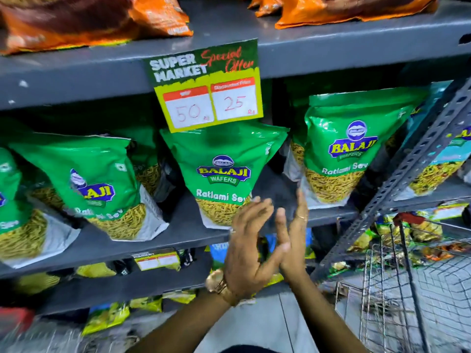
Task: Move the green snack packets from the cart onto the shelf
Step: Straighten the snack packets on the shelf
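Several green Balaji Ratlami Sev packets stand upright on the grey metal shelf [175,229]: one at the left [94,179], one in the middle [221,169] and one at the right [341,149]. My left hand [248,240], with a gold watch on its wrist, is just below the middle packet, fingers spread and holding nothing. My right hand [297,230], wearing a ring, touches the left at the heel of the palm. Its fingers point up into the gap between the middle and right packets, and it is empty. The wire cart [413,289] stands at the lower right.
Orange snack bags [158,16] lie on the shelf above. A green and yellow price card [209,87] hangs over the middle packet. A perforated grey upright [413,164] slants between shelf and cart. Yellow and green packets [107,317] fill the lower shelves.
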